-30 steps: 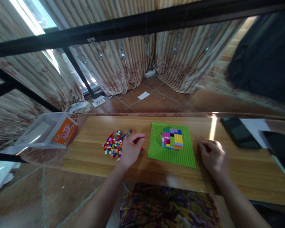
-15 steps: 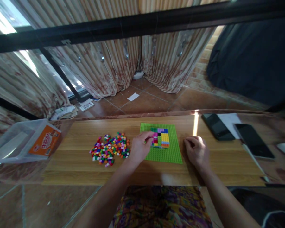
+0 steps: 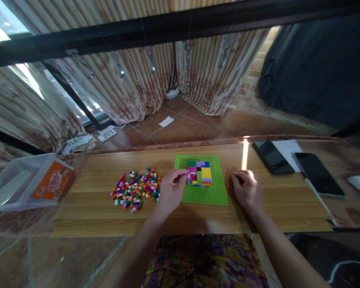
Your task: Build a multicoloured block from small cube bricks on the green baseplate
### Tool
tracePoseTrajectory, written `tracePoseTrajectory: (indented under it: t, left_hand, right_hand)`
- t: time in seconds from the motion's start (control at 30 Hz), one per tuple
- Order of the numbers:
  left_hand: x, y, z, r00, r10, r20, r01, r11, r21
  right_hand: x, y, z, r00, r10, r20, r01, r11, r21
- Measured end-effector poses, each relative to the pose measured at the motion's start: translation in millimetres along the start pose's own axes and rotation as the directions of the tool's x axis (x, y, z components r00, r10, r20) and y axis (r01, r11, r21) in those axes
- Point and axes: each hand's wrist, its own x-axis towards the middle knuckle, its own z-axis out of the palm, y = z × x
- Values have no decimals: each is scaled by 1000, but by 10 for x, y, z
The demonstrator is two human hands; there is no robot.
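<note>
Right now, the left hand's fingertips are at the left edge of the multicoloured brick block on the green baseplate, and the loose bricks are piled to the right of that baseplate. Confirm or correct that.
Not quite: the head view shows the loose bricks piled to the left of the green baseplate. The rest stands.

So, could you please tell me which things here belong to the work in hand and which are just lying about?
In use:
loose bricks
green board
block build on the board, by the left hand

Apparently lying about:
two phones, right
paper between them
plastic box, far left
</note>
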Motion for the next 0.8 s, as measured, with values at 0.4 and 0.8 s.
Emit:
tracePoseTrajectory:
  t: [0.4,0.8]
  left_hand:
    - [-406,261,215,779,-553,295,558,398,-728]
    - [-417,257,191,805,-527,272,538,457,-709]
  right_hand:
    - [-322,-1119,-255,962,-195,189,101,902,419]
    - [-366,-1239,-136,940,-263,219,146,887,438]
